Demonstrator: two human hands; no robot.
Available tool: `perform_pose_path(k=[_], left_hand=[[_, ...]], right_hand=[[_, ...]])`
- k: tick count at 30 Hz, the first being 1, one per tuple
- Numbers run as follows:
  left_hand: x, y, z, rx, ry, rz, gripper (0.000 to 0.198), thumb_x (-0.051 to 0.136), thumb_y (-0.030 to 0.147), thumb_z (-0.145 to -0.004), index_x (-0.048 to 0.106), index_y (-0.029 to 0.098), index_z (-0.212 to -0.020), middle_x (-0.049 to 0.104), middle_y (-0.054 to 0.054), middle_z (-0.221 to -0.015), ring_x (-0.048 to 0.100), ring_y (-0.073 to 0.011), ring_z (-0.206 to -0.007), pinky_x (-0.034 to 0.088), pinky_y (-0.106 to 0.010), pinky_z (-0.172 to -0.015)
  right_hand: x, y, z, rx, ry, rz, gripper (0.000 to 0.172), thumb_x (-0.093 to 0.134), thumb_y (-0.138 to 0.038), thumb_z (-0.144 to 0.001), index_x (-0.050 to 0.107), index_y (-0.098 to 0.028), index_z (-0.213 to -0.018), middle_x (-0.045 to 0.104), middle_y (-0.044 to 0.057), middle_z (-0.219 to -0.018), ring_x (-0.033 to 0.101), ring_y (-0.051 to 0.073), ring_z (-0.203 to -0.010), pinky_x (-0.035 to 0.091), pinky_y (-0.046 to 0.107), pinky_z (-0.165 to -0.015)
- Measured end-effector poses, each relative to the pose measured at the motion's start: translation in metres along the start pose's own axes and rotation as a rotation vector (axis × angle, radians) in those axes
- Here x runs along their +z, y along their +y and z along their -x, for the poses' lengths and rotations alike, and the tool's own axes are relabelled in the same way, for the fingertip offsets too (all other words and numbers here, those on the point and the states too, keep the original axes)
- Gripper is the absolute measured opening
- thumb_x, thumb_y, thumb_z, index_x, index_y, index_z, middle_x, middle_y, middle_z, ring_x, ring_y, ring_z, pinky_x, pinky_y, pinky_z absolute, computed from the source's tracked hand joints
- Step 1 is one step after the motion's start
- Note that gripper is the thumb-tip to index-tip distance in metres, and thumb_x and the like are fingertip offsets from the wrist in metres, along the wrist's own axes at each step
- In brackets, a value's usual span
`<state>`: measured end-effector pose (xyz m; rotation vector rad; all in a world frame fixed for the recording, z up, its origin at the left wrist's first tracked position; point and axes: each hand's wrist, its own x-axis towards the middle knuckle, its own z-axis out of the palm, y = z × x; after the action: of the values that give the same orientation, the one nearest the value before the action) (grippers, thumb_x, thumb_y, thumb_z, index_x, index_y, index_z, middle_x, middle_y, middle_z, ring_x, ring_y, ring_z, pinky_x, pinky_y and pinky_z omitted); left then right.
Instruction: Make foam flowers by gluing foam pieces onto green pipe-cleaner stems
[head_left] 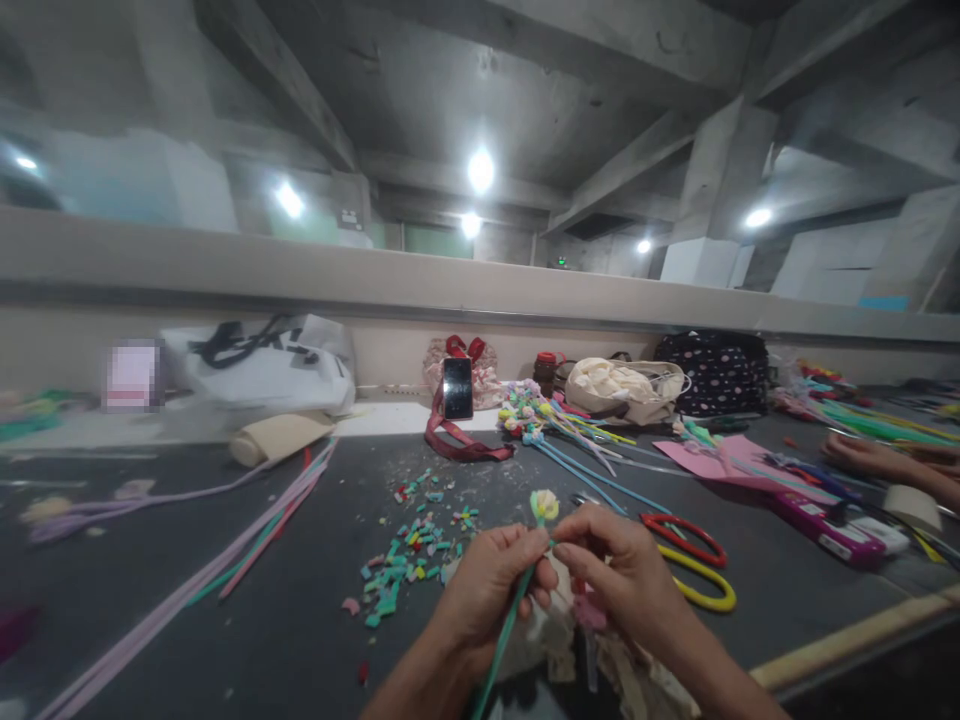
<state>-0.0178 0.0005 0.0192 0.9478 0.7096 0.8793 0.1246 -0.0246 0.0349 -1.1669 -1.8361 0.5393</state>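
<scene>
My left hand is closed around the green stem of a small artificial flower with a pale yellow head. The stem runs down below the hand, and the head points up above my fingers. Close beside it, my right hand has its thumb and forefinger pinched together at the stem just under the head. What lies between those fingertips is too small to make out. Scissors with red and yellow handles lie right of my right hand. Small green, yellow and pink scraps are scattered to the left.
Long lilac strips cross the table at left. Behind my hands lies a bunch of finished-looking flowers, near a propped phone. Pink paper and a purple box lie at right, where another person's hand shows.
</scene>
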Motion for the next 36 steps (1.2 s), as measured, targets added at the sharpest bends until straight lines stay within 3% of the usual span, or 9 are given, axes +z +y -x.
perform_pose_path(k=[7,11,14,17,26,32,36], left_hand=[[-0.001,-0.001,0.0,-0.035,0.004,-0.039,0.022,0.058,0.034,-0.065,0.057,0.012,-0.067,0.056,0.001,-0.045,0.046,-0.0048,-0.034,0.022,-0.014,-0.032],[0.004,0.0,0.003,-0.026,0.024,-0.177,0.023,0.058,0.035,-0.062,0.056,0.012,-0.06,0.058,0.0,-0.047,0.046,-0.0055,-0.036,0.025,-0.016,-0.034],[0.007,0.002,0.006,-0.019,0.036,-0.257,0.024,0.058,0.036,-0.061,0.055,0.013,-0.055,0.059,0.0,-0.048,0.047,-0.0068,-0.038,0.027,-0.016,-0.035],[0.007,0.003,0.007,-0.016,0.035,-0.302,0.021,0.058,0.034,-0.06,0.055,0.014,-0.055,0.059,0.0,-0.048,0.047,-0.0076,-0.04,0.028,-0.017,-0.037],[0.008,0.002,0.008,0.026,0.031,-0.377,0.009,0.049,0.016,-0.061,0.057,0.013,-0.063,0.058,0.0,-0.054,0.048,-0.008,-0.044,0.032,-0.017,-0.038],[0.008,0.001,0.006,0.014,0.133,-0.371,0.008,0.052,0.016,-0.056,0.048,0.015,-0.063,0.058,0.001,-0.051,0.051,-0.0106,-0.04,0.036,-0.019,-0.037],[0.006,0.002,0.003,0.01,0.125,-0.384,0.01,0.054,0.021,-0.059,0.046,0.016,-0.062,0.058,0.001,-0.051,0.052,-0.0109,-0.041,0.037,-0.02,-0.037]], right_hand=[[-0.014,0.009,0.001,0.122,0.077,-0.09,0.009,0.055,-0.022,-0.071,0.056,-0.015,-0.065,0.05,-0.003,-0.056,0.046,0.011,-0.052,0.036,0.02,-0.048],[-0.021,0.007,0.005,-0.031,0.062,0.049,0.007,0.055,-0.021,-0.071,0.058,-0.016,-0.067,0.053,-0.001,-0.062,0.049,0.013,-0.059,0.038,0.022,-0.054],[-0.019,0.004,0.006,-0.187,-0.007,0.17,0.009,0.052,-0.019,-0.074,0.059,-0.018,-0.07,0.056,0.002,-0.068,0.051,0.014,-0.064,0.04,0.023,-0.059],[-0.013,0.004,0.004,-0.252,-0.003,0.292,0.013,0.049,-0.018,-0.077,0.058,-0.018,-0.069,0.057,0.002,-0.069,0.052,0.013,-0.064,0.039,0.023,-0.058],[-0.013,0.009,0.006,-0.175,0.073,0.424,0.011,0.049,-0.017,-0.076,0.055,-0.018,-0.067,0.054,0.001,-0.063,0.05,0.013,-0.06,0.036,0.022,-0.056],[-0.01,0.009,0.008,-0.091,0.093,0.406,0.01,0.05,-0.015,-0.073,0.055,-0.017,-0.065,0.051,-0.002,-0.061,0.049,0.011,-0.056,0.034,0.022,-0.052],[-0.01,0.009,0.008,-0.087,0.117,0.374,0.01,0.05,-0.015,-0.073,0.055,-0.017,-0.064,0.051,-0.002,-0.061,0.049,0.011,-0.055,0.035,0.021,-0.052]])
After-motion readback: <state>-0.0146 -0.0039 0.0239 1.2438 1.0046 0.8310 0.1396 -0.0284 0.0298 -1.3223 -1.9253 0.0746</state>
